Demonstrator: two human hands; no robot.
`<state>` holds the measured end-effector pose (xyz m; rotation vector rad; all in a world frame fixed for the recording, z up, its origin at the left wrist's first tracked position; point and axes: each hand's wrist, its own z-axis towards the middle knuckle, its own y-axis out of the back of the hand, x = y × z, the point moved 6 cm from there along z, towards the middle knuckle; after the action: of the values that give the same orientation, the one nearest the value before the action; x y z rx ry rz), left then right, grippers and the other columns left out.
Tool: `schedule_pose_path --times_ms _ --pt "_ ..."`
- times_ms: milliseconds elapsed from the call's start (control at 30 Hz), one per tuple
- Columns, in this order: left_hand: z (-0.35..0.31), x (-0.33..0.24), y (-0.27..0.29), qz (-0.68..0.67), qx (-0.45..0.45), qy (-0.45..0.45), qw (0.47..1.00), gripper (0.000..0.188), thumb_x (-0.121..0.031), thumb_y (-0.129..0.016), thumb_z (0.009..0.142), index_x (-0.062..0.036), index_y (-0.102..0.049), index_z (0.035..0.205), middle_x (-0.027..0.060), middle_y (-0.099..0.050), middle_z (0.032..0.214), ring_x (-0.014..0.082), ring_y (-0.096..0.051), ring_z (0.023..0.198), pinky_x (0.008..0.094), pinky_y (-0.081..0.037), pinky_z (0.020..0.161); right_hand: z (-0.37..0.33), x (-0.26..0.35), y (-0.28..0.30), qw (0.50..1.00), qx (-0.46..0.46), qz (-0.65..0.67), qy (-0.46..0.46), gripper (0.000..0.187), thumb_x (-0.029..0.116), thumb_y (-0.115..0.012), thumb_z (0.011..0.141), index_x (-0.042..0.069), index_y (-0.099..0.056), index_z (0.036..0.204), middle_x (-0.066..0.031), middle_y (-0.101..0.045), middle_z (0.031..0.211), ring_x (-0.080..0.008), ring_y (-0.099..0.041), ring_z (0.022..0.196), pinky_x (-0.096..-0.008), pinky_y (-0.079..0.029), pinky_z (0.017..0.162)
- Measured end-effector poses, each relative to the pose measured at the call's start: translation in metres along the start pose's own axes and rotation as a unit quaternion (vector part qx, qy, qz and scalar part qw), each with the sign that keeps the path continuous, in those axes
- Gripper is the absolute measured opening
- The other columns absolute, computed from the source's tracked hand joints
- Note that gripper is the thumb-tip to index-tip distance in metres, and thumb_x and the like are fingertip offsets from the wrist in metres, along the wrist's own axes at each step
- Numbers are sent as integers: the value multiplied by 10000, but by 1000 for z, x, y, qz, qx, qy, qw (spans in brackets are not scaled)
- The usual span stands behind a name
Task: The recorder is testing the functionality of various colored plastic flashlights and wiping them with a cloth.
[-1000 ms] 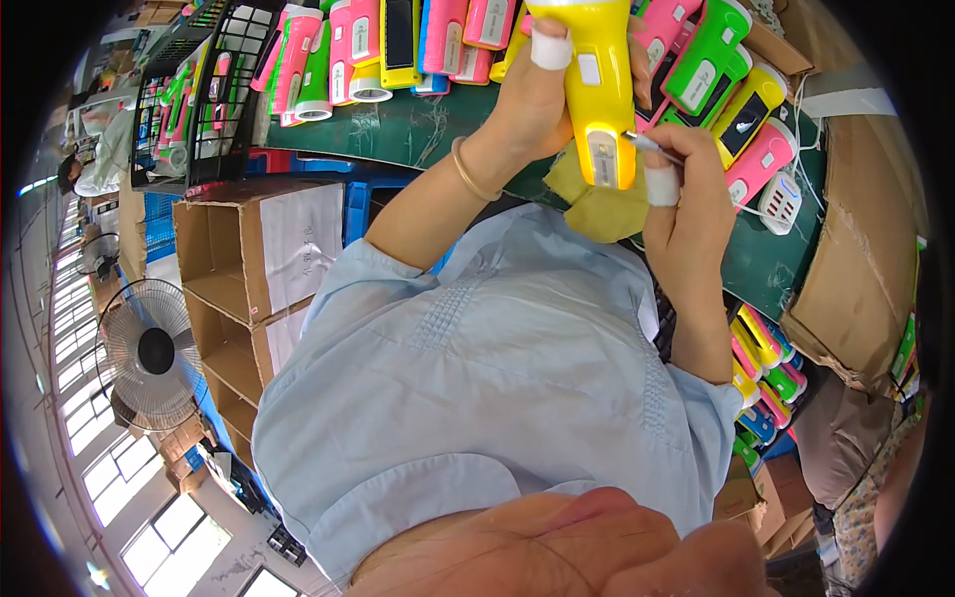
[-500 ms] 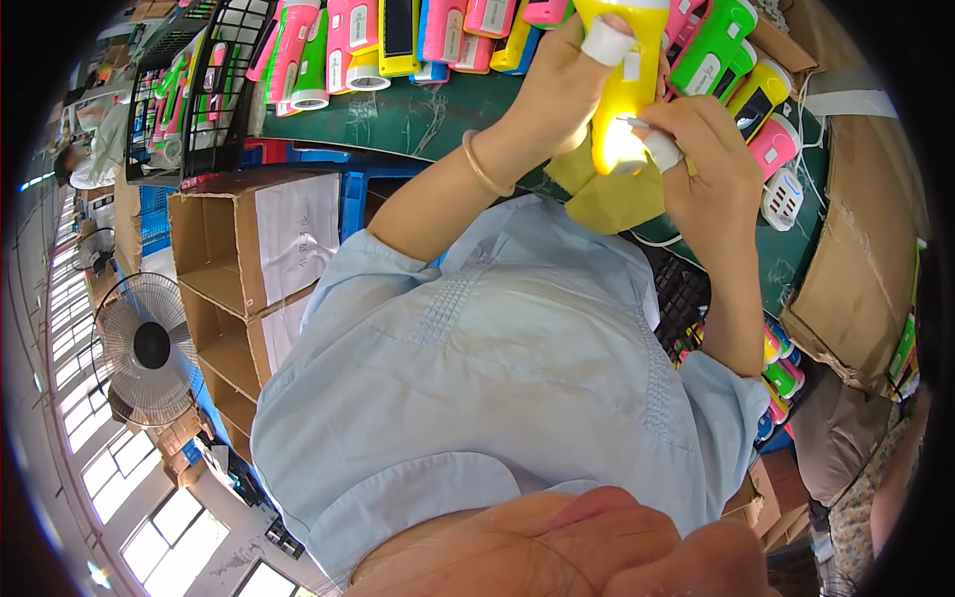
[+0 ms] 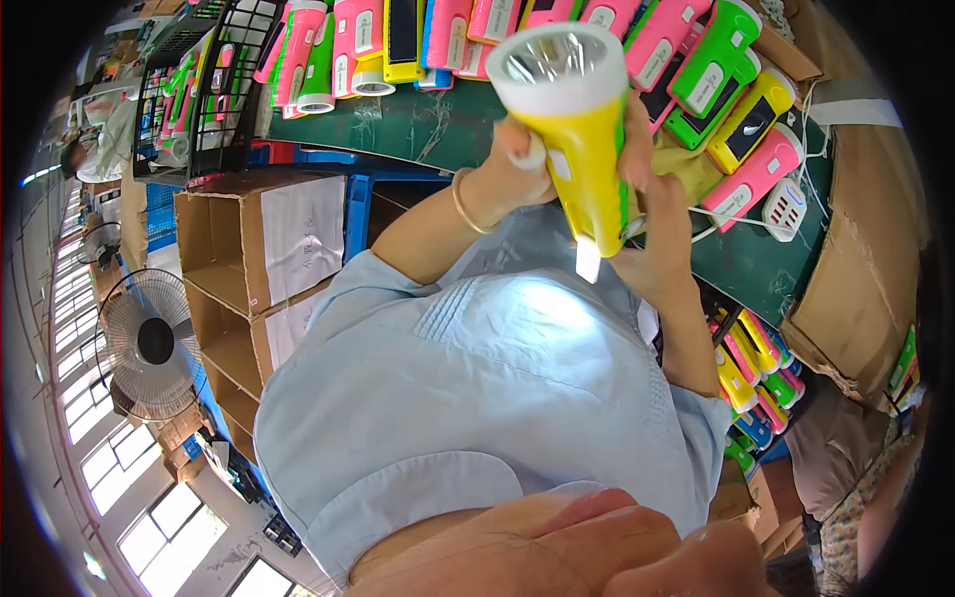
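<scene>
Both hands hold a yellow flashlight above the green table. Its white-rimmed lens faces the camera. My left hand, with a bracelet on the wrist, grips the body just below the head. My right hand wraps the lower end from the right. A small side lamp at the bottom of the flashlight glows white and lights a patch of my light blue shirt.
Several pink, green and yellow flashlights lie along the table's far side, with a white power strip at the right. Open cardboard boxes, a black wire rack and a standing fan are at the left. More flashlights fill a bin on the right.
The flashlight has been raised closer and tipped so its lens now faces the camera. Its side lamp is now glowing on my shirt.
</scene>
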<state>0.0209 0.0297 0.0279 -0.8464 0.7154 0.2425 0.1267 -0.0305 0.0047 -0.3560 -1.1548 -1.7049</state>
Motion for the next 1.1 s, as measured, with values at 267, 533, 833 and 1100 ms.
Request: schedule_pose_path --times_ms 267,533,833,1100 --pt "-27 0 -4 379 100 -61 918 391 -218 -725 698 0 -596 996 121 -601 888 248 -556 859 325 -467 714 -19 -20 -10 999 41 36 -1 486 40 -691 532 -25 -511 979 -128 -503 817 -286 -507 714 -359 -426 590" --pt "-36 6 -20 452 201 -136 858 363 -121 -708 689 31 -580 993 118 -622 942 310 -571 830 353 -482 721 -16 -31 -13 1000 -13 -22 16 257 76 -666 614 -11 -526 810 -126 -490 753 -295 -518 623 -336 -425 515" --pt "-15 18 28 195 -164 152 955 438 -177 -643 776 -26 -399 1106 95 -550 859 195 -590 717 324 -510 613 -24 -53 17 966 -9 160 -204 215 162 -459 904 -23 -560 948 -56 -480 823 -142 -462 725 -244 -372 661" --pt "-8 13 26 363 -189 162 898 420 -123 -637 774 -32 -389 1102 75 -589 832 164 -615 652 297 -502 587 -19 -46 23 944 -33 202 -260 147 109 -487 890 -11 -571 876 -8 -546 724 -73 -471 653 -193 -363 596"
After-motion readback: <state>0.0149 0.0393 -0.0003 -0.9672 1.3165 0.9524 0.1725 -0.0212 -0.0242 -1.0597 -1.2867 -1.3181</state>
